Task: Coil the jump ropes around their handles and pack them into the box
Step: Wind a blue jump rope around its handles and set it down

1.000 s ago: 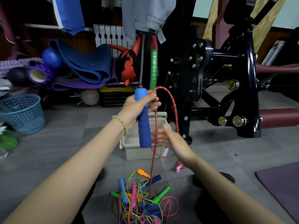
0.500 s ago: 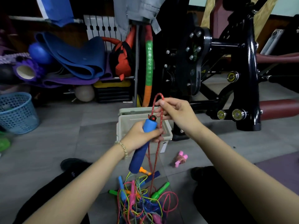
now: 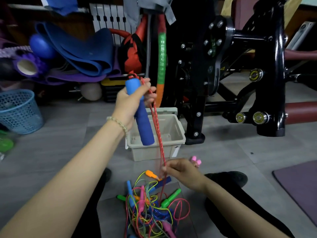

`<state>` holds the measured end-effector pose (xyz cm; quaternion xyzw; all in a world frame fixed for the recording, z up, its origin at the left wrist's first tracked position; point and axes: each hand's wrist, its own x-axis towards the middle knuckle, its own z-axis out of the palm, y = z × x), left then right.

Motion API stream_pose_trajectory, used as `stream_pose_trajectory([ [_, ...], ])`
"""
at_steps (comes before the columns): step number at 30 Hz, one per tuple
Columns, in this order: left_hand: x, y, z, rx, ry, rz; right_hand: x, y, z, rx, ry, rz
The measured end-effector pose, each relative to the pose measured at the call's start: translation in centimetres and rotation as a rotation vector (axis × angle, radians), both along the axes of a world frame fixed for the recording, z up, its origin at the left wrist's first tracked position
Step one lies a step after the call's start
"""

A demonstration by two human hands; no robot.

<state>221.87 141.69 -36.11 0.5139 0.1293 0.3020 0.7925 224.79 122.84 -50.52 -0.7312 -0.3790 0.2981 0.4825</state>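
As left hand (image 3: 129, 100) grips blue handle (image 3: 144, 129), right hand (image 3: 182, 172) pinches red rope (image 3: 159, 134) above tangled ropes (image 3: 151, 209) before box (image 3: 145, 154).

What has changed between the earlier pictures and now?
The right hand slid down the rope from beside the top of the handle and now pinches it low, above the pile. The left hand lifted the handle higher. Unchanged: left grip on the handle, box and pile on the floor.

Gym or home workout room, storage corner. Black weight machine (image 3: 267, 66) with padded rollers (image 3: 300, 112). Rolled mats (image 3: 85, 54), foam roller (image 3: 27, 66), balls (image 3: 41, 47) and hoop (image 3: 161, 57) heaped by a radiator (image 3: 109, 14). Grey tile floor (image 3: 240, 152).
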Motion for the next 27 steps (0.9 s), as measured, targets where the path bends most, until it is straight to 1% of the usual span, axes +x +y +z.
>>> stream_pose_trajectory([
  [2, 0.0, 0.7, -0.4, -0.005, 0.018, 0.022, 0.4, -0.3, 0.1, 0.008, 0.028, -0.073],
  [3, -0.2, 0.7, -1.2, 0.016, 0.077, 0.019, 0.9, -0.3, 0.8, 0.048, 0.057, -0.153],
  [5, -0.8, 0.3, -3.6, 0.126, 0.244, -0.058, 2.0, 0.2, 2.8, 0.177, 0.094, -0.297],
  [7, -1.6, -0.6, -6.2, 0.265, 0.379, -0.183, 2.8, 1.0, 5.2, 0.287, 0.074, -0.337],
  [8, -2.0, -1.1, -7.2, 0.32, 0.401, -0.227, 3.0, 1.5, 6.5, 0.315, 0.051, -0.33],
  [9, -2.3, -1.5, -8.0, 0.376, 0.401, -0.233, 3.1, 1.8, 7.5, 0.323, 0.016, -0.322],
  [11, -2.5, -2.2, -8.8, 0.43, 0.371, -0.138, 3.4, 2.4, 9.5, 0.334, -0.027, -0.316],
  [13, -2.6, -2.6, -8.6, 0.301, 0.308, -0.047, 3.8, 2.7, 11.3, 0.357, -0.009, -0.35],
  [14, -2.6, -2.7, -8.5, 0.249, 0.27, -0.048, 4.0, 2.8, 11.9, 0.366, 0.011, -0.363],
  [15, -2.8, -2.8, -8.5, 0.243, 0.24, -0.07, 4.2, 2.9, 12.4, 0.369, 0.023, -0.367],
  [19, -3.2, -3.4, -8.6, 0.428, 0.198, -0.2, 4.1, 3.5, 13.5, 0.363, 0.076, -0.335],
  [23, -2.7, -4.6, -8.3, 0.36, 0.159, -0.165, 3.9, 3.8, 12.9, 0.38, 0.164, -0.363],
  [25, -2.7, -4.9, -7.5, 0.295, 0.134, -0.14, 3.6, 3.4, 11.7, 0.371, 0.213, -0.375],
  [27, -2.6, -4.7, -6.7, 0.262, 0.139, -0.112, 3.1, 2.9, 10.2, 0.352, 0.221, -0.367],
])
